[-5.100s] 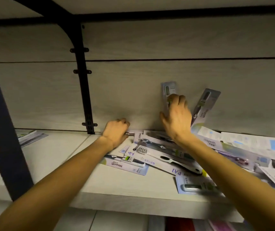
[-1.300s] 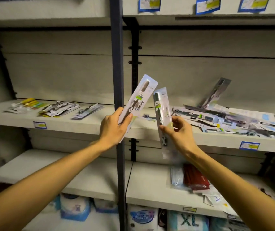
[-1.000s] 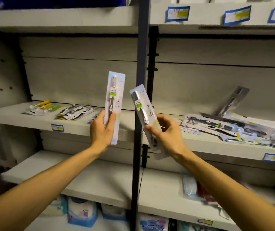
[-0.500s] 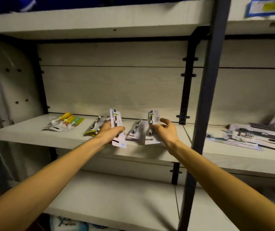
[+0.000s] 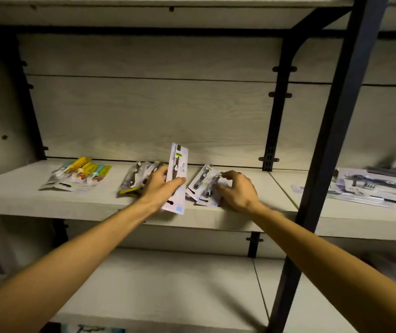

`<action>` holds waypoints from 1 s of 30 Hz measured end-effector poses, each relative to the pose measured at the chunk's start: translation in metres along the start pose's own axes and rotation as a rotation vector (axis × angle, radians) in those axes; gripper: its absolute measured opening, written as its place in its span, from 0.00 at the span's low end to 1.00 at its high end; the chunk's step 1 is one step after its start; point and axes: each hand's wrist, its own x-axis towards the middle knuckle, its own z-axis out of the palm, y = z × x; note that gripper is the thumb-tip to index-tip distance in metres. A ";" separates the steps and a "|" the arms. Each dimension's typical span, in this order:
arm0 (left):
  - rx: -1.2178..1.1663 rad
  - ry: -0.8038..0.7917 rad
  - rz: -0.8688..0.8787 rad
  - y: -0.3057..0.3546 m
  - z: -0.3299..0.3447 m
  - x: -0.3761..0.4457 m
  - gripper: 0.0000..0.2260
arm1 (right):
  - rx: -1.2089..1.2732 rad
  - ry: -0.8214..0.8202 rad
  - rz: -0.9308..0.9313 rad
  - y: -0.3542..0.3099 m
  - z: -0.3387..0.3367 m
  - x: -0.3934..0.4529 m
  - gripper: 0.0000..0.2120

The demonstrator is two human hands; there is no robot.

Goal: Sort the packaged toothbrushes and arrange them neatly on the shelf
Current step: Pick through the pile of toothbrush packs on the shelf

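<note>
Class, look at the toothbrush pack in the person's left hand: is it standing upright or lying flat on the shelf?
Upright. The left hand grips the toothbrush pack on end, top edge raised against the back panel.

Just two bare forearms here, no sleeves anywhere in view. Left hand (image 5: 161, 187) and right hand (image 5: 236, 192) are both bare too, no gloves, nothing worn on them.

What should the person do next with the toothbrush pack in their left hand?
Probably lay the white carded toothbrush pack, gripped upright in the left hand, flat onto the small pile of matching packs where the right hand is setting one down, since the designs look alike.
</note>
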 end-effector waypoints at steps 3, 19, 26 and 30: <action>-0.038 0.042 0.061 0.000 0.007 -0.005 0.13 | 0.016 0.120 -0.051 0.006 -0.005 -0.008 0.18; -0.073 -0.018 0.375 0.047 0.127 -0.117 0.14 | -0.135 0.324 -0.542 0.082 -0.118 -0.122 0.10; 0.129 -0.122 0.445 0.083 0.212 -0.169 0.08 | -0.022 0.470 -0.301 0.174 -0.213 -0.164 0.09; 0.111 -0.219 0.337 0.100 0.276 -0.188 0.08 | -0.058 0.445 -0.239 0.223 -0.258 -0.189 0.10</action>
